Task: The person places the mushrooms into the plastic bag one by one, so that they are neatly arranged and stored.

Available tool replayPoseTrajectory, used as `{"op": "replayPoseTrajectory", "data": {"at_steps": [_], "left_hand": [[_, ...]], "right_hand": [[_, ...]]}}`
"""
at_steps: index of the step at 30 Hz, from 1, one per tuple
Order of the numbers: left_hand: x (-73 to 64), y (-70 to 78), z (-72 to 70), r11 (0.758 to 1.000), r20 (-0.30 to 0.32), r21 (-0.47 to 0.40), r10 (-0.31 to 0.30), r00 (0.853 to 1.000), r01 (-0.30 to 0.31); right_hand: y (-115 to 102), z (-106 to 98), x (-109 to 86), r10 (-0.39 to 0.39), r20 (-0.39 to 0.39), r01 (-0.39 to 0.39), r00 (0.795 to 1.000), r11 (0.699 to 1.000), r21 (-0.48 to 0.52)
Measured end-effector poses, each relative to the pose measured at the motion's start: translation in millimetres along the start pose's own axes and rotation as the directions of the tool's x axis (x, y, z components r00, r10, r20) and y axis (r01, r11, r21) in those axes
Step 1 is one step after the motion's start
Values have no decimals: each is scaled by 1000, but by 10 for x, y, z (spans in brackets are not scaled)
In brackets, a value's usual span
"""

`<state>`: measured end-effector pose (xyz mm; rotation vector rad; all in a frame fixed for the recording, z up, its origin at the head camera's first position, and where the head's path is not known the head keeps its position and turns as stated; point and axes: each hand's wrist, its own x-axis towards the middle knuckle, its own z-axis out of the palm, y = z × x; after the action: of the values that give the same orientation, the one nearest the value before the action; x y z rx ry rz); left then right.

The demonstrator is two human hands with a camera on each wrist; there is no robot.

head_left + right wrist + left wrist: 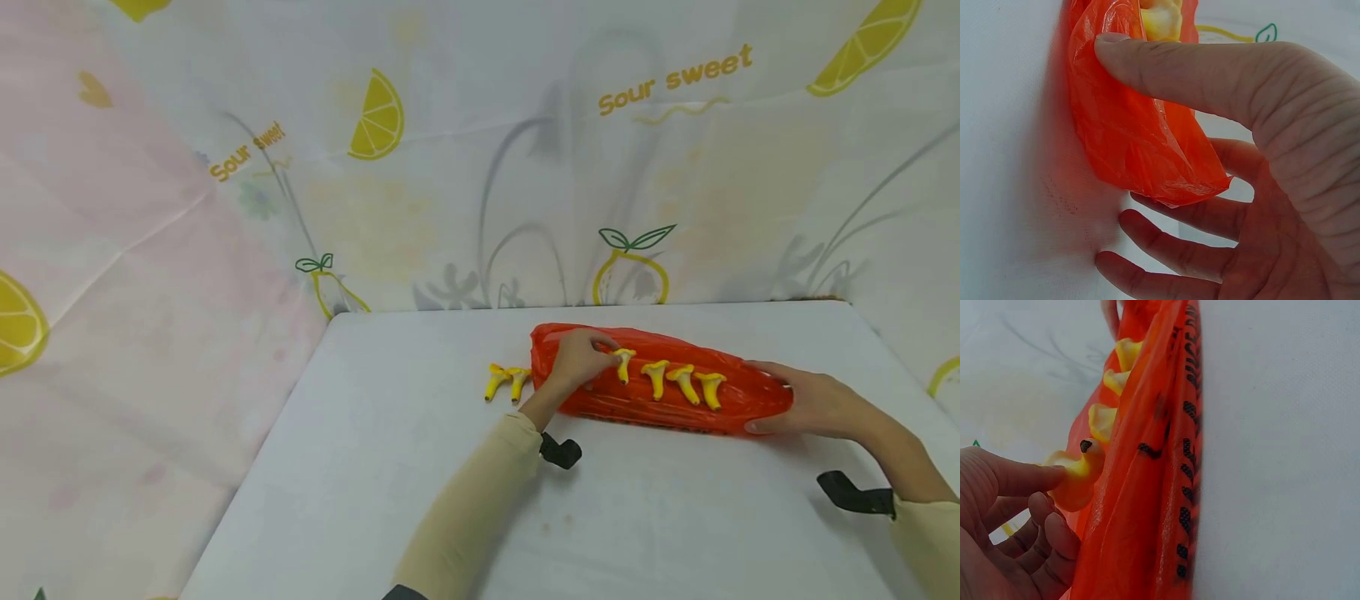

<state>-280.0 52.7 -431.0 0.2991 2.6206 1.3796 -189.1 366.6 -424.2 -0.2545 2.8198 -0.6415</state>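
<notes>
A red plastic bag (630, 408) with black lettering lies lengthwise on the white table. Three yellow chanterelle-like mushrooms (682, 383) with dark stem tips lie in a row on it. My left hand (579, 360) pinches another such mushroom (1075, 478) between thumb and forefinger, over the bag's left part; its stem points toward the wrist camera. At the bag's right end my right hand (813, 404) holds the plastic, thumb (1147, 62) on the near side and fingers behind. In the right wrist view, the lower fingers are spread beneath the bag end (1147, 162).
Two more yellow mushrooms (506, 383) lie on the table (390, 433) just left of the bag. A cloth backdrop (465, 208) printed with lemons hangs behind the table's far edge. Black straps (558, 452) sit at the wrists.
</notes>
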Motion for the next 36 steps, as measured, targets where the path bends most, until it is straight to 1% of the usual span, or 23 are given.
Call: {"op": "replayPoseTrajectory", "data": {"at_steps": [6, 9, 13, 15, 19, 22, 26, 31, 33, 36], "left_hand": [[17, -9, 85, 997, -1, 51, 49, 999, -49], [24, -3, 118, 992, 2, 103, 68, 998, -68], [26, 19, 166, 978, 9, 183, 96, 995, -96], [21, 35, 188, 975, 8, 206, 88, 996, -88], [3, 63, 209, 971, 0, 233, 46, 999, -45], [-10, 68, 194, 971, -4, 237, 31, 1000, -29], [-39, 54, 131, 975, 4, 219, 46, 999, -46], [-82, 6, 47, 979, 20, 179, 98, 995, -100], [-103, -9, 12, 981, 23, 152, 121, 992, -124], [-135, -32, -54, 984, 28, 88, 153, 988, -155]], "right_hand": [[-8, -6, -1, -5, 0, 5, 1000, 1000, -3], [-10, -13, -2, -2, 0, 2, 1000, 1000, -6], [-12, -17, -4, 2, 0, -2, 1000, 1000, -8], [-12, -15, -5, 4, 2, -4, 1000, 1000, -8], [-7, -4, -3, -2, -3, 2, 1000, 1000, -11], [-3, 1, -1, -5, -6, 5, 1000, 1000, -15], [0, 0, -3, -6, -6, 6, 1000, 1000, -13], [0, -1, -8, -9, -1, 9, 1000, 1000, -2], [-2, -1, -10, -11, -2, 11, 1000, 1000, 0], [-5, 2, -10, -14, -3, 14, 1000, 1000, -1]]}}
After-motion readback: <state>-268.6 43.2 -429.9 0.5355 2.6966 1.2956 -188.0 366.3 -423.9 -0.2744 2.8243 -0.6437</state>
